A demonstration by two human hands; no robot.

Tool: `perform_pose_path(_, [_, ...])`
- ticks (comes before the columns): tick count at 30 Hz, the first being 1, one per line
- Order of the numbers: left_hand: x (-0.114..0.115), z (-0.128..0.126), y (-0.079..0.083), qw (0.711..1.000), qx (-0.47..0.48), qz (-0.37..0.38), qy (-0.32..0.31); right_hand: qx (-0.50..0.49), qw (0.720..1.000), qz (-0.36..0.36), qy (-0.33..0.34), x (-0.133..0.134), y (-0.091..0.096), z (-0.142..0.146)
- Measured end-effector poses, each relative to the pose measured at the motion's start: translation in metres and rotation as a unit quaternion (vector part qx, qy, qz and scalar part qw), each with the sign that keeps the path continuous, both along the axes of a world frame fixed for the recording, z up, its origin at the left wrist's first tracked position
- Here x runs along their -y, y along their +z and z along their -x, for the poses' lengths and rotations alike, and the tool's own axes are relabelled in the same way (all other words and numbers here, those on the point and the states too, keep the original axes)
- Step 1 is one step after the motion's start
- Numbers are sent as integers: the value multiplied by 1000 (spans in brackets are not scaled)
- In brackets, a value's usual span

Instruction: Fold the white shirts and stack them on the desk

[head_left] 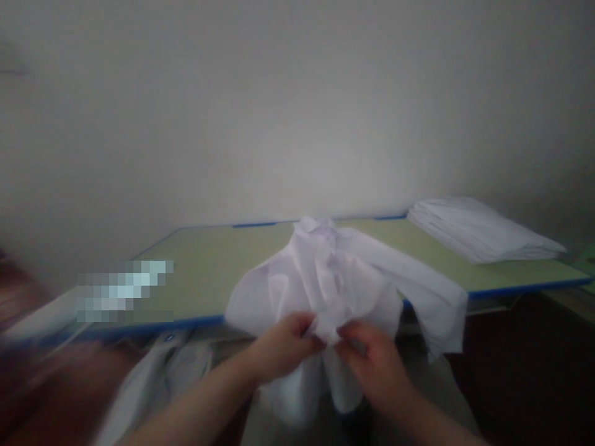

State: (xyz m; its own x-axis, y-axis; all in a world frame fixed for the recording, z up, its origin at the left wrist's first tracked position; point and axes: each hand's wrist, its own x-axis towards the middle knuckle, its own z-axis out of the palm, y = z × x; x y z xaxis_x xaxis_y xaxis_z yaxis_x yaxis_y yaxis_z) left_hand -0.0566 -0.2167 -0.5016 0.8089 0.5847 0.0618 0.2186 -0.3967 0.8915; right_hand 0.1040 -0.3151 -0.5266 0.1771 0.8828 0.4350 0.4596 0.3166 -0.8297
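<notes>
A white long-sleeved shirt (pixel 372 266) lies bunched over the near edge of the table, its front hanging down toward me. One sleeve stretches to the right and drops past the blue edge. My left hand (pixel 288 347) pinches the shirt's fabric near the middle of the front. Close beside it, my right hand (pixel 372 359) pinches the same stretch of cloth between thumb and fingers. Whether a button sits between the fingertips is too blurred to make out.
The table (pixel 195 266) has a pale green top with a blue rim and stands against a grey wall (pixel 297 111). A stack of folded white cloth (pixel 483 229) rests at its right. On the left is a pixelated patch; below it hangs pale fabric (pixel 186 365).
</notes>
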Motion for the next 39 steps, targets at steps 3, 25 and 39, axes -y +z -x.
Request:
perform_pose_path(3, [2, -1, 5, 999, 1, -32, -4, 18, 998, -13, -60, -6, 1, -6])
perform_pose_path(25, [0, -13, -5, 968, 168, 158, 102, -1, 997, 59, -56, 0, 8, 5])
perform_pose_path(39, [3, -10, 2, 983, 138, 87, 88, -36, 999, 18, 6, -14, 15, -3])
